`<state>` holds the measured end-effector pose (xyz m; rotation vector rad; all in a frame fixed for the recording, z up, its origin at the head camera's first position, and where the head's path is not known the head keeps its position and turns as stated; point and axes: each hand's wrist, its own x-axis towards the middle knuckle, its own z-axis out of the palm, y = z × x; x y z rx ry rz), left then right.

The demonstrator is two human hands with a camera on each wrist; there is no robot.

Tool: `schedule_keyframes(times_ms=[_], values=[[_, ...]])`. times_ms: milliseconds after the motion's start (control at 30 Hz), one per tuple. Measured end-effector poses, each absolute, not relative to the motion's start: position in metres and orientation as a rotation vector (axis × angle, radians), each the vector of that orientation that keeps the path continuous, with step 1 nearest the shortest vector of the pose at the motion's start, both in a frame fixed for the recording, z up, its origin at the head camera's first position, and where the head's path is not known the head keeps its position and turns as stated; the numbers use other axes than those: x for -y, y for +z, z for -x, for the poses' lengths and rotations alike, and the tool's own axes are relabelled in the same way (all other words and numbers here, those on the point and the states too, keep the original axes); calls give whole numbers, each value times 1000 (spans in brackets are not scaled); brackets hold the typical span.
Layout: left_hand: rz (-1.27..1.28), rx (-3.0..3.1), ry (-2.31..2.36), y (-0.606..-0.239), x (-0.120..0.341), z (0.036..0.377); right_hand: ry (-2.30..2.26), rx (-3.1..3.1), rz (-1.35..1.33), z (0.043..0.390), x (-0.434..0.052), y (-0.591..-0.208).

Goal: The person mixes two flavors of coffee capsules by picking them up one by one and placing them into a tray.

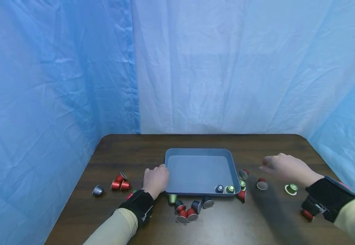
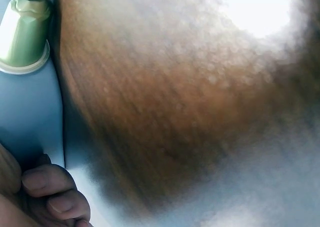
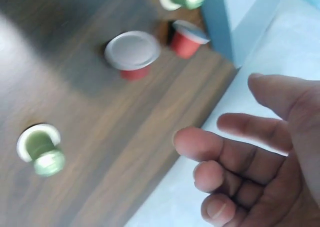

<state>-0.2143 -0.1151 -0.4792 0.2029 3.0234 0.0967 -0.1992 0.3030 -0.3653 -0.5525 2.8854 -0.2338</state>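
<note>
The left hand [image 1: 156, 181] curls at the left edge of the tray [image 1: 196, 170], its grip impossible to tell, while the right hand [image 1: 284, 165] hovers empty, fingers parted. Beyond the red capsules [image 1: 182, 215] near the front of the desk [image 1: 232, 228], the tray holds 2 capsules [image 1: 230, 189] in its near right corner. Best to steady it, pinching capsules by their rims.

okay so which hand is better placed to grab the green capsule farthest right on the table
Likely the right hand: it hovers near the green capsule, loosely open and empty. The left hand is curled at the left edge of the tray, which lies between it and that capsule.
</note>
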Motion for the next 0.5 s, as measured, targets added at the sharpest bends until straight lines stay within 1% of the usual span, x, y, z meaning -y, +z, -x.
schedule_keyframes(times_ms=[233, 500], values=[[-216, -3032, 109, -478, 116, 213, -121, -2808, 425, 197, -337, -376], [-204, -3027, 146, -481, 117, 215, -33, -2687, 318, 191, -359, -387]])
